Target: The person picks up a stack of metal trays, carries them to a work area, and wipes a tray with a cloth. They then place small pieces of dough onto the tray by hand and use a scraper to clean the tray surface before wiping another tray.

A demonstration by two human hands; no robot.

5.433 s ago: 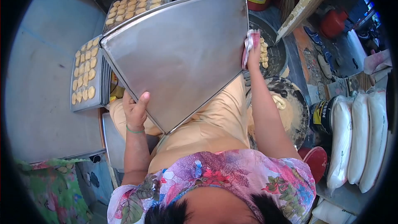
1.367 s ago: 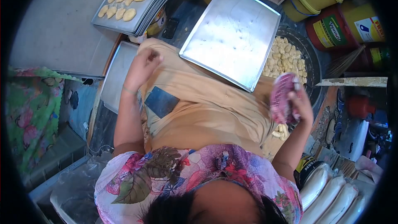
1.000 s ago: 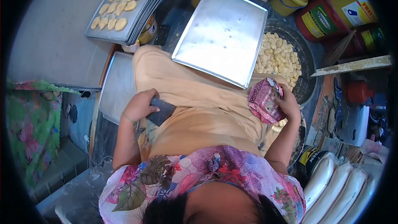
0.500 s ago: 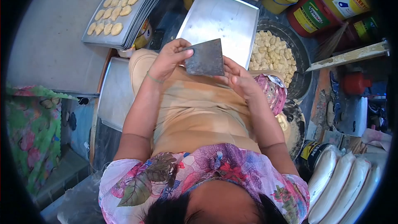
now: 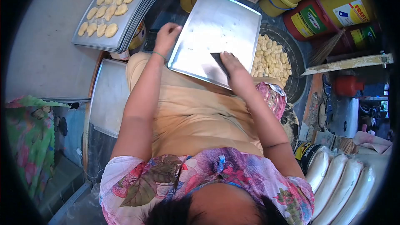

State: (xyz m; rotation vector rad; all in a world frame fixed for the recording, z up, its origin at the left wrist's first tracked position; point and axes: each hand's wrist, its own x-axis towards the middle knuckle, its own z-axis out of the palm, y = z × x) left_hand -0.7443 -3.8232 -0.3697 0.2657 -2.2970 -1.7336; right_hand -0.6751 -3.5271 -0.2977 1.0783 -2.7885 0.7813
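Note:
A shiny metal baking tray (image 5: 208,33) lies in front of me, its near edge over my lap. My right hand (image 5: 236,71) grips a dark flat metal scraper (image 5: 217,60), tilted on edge at the tray's near right part. Beside the tray's left rim is my left hand (image 5: 167,38), its fingers curled in. Whether those fingers touch the rim or hold anything is hidden. Right of the tray, many pale dough pieces (image 5: 271,58) fill a large dark round basin (image 5: 301,54).
Stacked trays (image 5: 93,41) with rows of shaped dough stand at the upper left. Another bare tray (image 5: 108,96) leans by my left knee. Yellow and red buckets (image 5: 310,18) stand at the upper right. A whitish wooden bar (image 5: 346,64) juts in from the right.
My left hand has let go of the scraper and moved up and left to the tray's side. My right hand has brought the scraper from above my lap to the tray, turning it on edge.

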